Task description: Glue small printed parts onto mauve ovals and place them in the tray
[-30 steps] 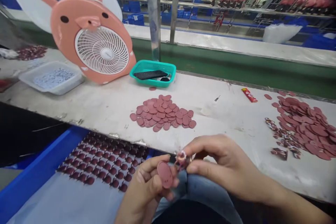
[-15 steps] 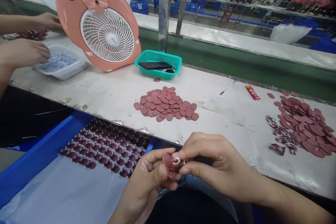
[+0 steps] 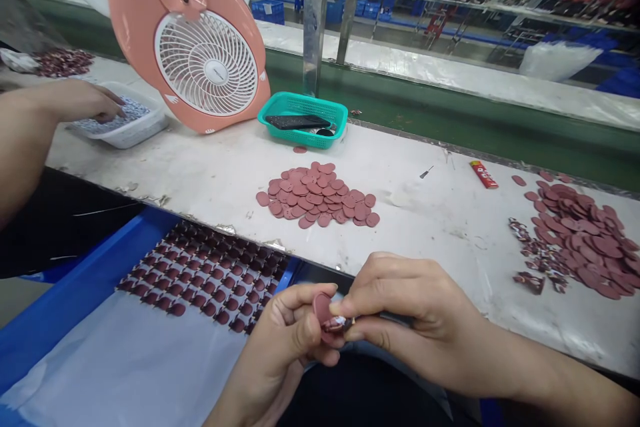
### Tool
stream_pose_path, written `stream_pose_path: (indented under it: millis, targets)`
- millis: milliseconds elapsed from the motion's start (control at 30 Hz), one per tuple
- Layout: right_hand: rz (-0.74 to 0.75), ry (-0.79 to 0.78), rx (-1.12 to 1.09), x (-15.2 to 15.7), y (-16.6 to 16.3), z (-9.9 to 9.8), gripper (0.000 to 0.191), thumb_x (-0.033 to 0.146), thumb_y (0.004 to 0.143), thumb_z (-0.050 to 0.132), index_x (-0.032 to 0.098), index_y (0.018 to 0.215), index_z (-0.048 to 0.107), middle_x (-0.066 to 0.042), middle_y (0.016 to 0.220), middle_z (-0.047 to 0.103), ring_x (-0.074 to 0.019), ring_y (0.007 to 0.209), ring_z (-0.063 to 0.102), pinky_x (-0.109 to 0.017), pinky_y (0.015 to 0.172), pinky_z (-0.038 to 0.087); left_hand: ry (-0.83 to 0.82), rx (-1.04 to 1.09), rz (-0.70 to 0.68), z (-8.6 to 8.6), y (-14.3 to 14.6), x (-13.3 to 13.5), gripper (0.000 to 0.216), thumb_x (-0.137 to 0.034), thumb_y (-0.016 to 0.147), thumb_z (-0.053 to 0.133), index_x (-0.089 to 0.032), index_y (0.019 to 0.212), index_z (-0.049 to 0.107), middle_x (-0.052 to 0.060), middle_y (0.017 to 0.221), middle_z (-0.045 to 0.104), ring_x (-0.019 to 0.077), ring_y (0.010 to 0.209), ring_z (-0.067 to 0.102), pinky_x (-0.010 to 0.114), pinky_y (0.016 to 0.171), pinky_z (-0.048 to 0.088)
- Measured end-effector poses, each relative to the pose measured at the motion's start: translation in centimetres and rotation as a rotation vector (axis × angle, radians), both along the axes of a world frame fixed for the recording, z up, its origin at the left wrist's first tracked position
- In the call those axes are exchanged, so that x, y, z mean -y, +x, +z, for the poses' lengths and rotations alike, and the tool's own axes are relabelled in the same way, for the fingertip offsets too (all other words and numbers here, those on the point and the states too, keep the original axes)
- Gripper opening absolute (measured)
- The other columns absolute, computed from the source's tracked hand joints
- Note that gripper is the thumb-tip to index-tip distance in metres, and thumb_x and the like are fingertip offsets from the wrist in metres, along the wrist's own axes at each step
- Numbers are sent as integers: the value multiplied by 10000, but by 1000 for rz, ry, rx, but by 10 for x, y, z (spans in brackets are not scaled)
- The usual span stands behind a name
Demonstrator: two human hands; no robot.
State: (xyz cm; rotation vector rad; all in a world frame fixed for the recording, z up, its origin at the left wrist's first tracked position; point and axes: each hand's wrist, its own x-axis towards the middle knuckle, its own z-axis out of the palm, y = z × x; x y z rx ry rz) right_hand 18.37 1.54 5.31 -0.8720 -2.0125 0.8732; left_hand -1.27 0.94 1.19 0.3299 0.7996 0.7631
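Observation:
My left hand [image 3: 283, 347] pinches a small dark red oval piece [image 3: 323, 307] in front of my lap, below the table edge. My right hand [image 3: 405, 310] is closed on a small patterned bit [image 3: 336, 325] pressed against that oval piece. A heap of dark red oval pieces [image 3: 317, 195] lies on the white table [image 3: 430, 213] just ahead. A larger heap of dark red pieces [image 3: 580, 240] lies at the right, with small patterned bits [image 3: 533, 260] beside it. Rows of finished red pieces [image 3: 205, 273] sit on a white sheet in a blue tray [image 3: 65, 307] at my lower left.
A pink animal-shaped fan [image 3: 195, 47] stands at the back left. A teal basket [image 3: 303, 120] holds a dark phone. Another person's hand [image 3: 85, 100] reaches into a white tray of small parts [image 3: 123, 123]. A red tube [image 3: 483, 175] lies near the green conveyor [image 3: 450, 120].
My hands have brought the patterned bit and the oval piece together and turned them. The other person's hands came into view at the left; one now rests in the white tray.

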Motion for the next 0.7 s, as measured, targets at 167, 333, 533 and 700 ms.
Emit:
stream_pose_path:
  millis: [167, 333, 533, 700]
  targets:
    - [9, 21, -12, 4, -1, 0, 140, 82, 938, 695, 142, 1059, 730, -52, 885, 751, -122, 818, 684, -213, 788, 555, -10, 32, 18, -1, 2, 2, 371, -392, 532, 987, -235, 831, 832, -31, 609, 761, 79, 543, 665, 145, 510, 505]
    - [36, 10, -29, 7, -1, -1, 143, 41, 919, 705, 86, 1054, 725, -54, 881, 742, -98, 826, 671, -180, 825, 530, 9, 62, 5, 1, 1, 4, 351, -387, 543, 981, -238, 825, 835, -26, 599, 757, 74, 522, 645, 147, 526, 494]
    - [41, 1, -24, 7, -4, 0, 133, 32, 918, 704, 79, 1041, 718, -58, 888, 740, -98, 844, 674, -185, 819, 534, 60, 117, -6, -6, -1, 5, 320, -375, 584, 967, -251, 850, 840, -18, 604, 754, 80, 543, 660, 140, 548, 494]
    - [51, -9, -21, 5, -5, -1, 154, 30, 904, 720, 88, 1047, 722, -55, 890, 737, -101, 829, 671, -197, 812, 540, 84, 141, 3, -13, -2, 4, 308, -366, 609, 959, -251, 871, 843, -6, 607, 752, 81, 539, 663, 132, 543, 499]
